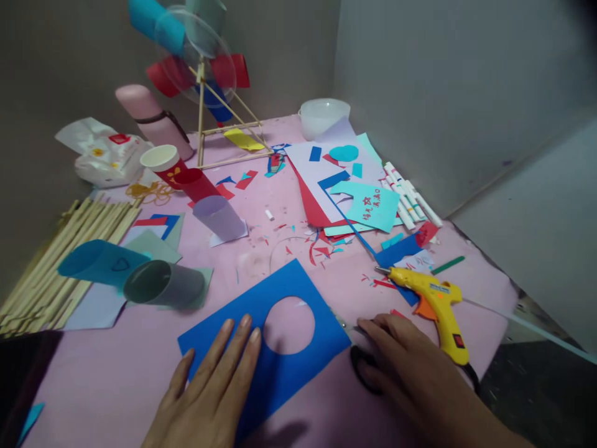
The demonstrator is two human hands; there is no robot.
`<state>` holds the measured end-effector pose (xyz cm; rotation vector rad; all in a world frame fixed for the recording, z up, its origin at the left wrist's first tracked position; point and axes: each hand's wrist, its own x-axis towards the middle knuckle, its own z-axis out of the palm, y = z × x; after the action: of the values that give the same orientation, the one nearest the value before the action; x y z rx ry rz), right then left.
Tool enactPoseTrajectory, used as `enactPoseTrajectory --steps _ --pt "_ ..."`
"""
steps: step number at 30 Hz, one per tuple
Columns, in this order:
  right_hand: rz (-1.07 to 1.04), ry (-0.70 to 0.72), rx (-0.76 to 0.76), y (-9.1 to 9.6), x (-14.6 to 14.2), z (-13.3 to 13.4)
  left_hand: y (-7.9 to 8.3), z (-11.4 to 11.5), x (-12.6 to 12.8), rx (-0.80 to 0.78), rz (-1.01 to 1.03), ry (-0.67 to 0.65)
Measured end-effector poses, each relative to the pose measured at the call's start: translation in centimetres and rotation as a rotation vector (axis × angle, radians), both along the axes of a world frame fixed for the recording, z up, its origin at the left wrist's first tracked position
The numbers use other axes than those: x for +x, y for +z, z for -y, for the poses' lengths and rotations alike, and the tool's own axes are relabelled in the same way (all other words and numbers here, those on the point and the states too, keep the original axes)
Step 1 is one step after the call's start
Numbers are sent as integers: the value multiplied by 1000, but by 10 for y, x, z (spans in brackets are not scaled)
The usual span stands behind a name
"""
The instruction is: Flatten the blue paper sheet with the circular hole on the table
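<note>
Head view, left hand (209,386): flat and palm down, its fingers (242,339) straight and slightly spread, gripping nothing.
Sheet (280,379): blue, flat on the pink tabletop (116,373) at the near edge, under the left fingers. Their tips rest on its left half, just left of the hole.
Hole (289,325): round, cut through the sheet's middle, with the tabletop showing through it. It lies between the two hands.
Right hand (410,367): palm down just right of the sheet's right corner, with its fingers (373,326) loosely stretched toward that corner. Whether they grip anything cannot be told.
Scissors (361,370): black handles half hidden under the right fingers, with the blades pointing at the sheet's corner.
Glue gun (438,305): yellow, lying on its side just beyond the right hand, apart from it, with its nozzle pointing left.
Tubes (163,283): a grey and a blue paper roll lying on their sides, beyond the left hand.
Sticks (60,261): a wooden bundle at the far left.
Markers (410,199): a white row near the wall, on the right.
Scraps (321,249): red and blue cuttings strewn beyond the sheet.
</note>
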<state>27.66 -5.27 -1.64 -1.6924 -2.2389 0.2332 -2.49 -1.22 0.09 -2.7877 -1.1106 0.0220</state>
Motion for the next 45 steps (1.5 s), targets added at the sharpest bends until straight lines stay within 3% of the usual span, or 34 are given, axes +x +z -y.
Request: enactPoseTrajectory --steps 7,12,15,17,21,28,31,34,37,39,41,43,45 --pt "217 31 -13 -15 5 5 7 4 13 74 59 72" --pt "71 -82 54 1 17 17 11 4 17 108 42 45" --pt "-42 55 -48 10 4 20 16 3 19 155 2 11" --pt "46 182 -191 7 -9 20 20 4 21 174 -19 1" --pt "277 215 -186 -8 -24 20 22 3 23 180 -12 8" --pt "268 224 -209 -14 -21 22 17 7 19 15 98 69" --pt "243 219 -207 -17 -20 24 25 13 19 -108 286 206" --pt "199 237 -205 -20 -17 27 38 16 11 -152 591 445" --pt "140 254 -203 -23 -12 29 41 15 -6 -280 980 822" --pt "96 258 -208 -25 -9 30 37 15 -17 -499 1213 1119" --pt "49 259 -220 -28 -7 30 30 17 -24 -738 1419 1334" --pt "-1 252 -241 -29 -6 30 24 18 -26 -853 1558 1417" --pt "-62 232 -273 -30 -5 30 21 18 -24 -865 1584 1448"
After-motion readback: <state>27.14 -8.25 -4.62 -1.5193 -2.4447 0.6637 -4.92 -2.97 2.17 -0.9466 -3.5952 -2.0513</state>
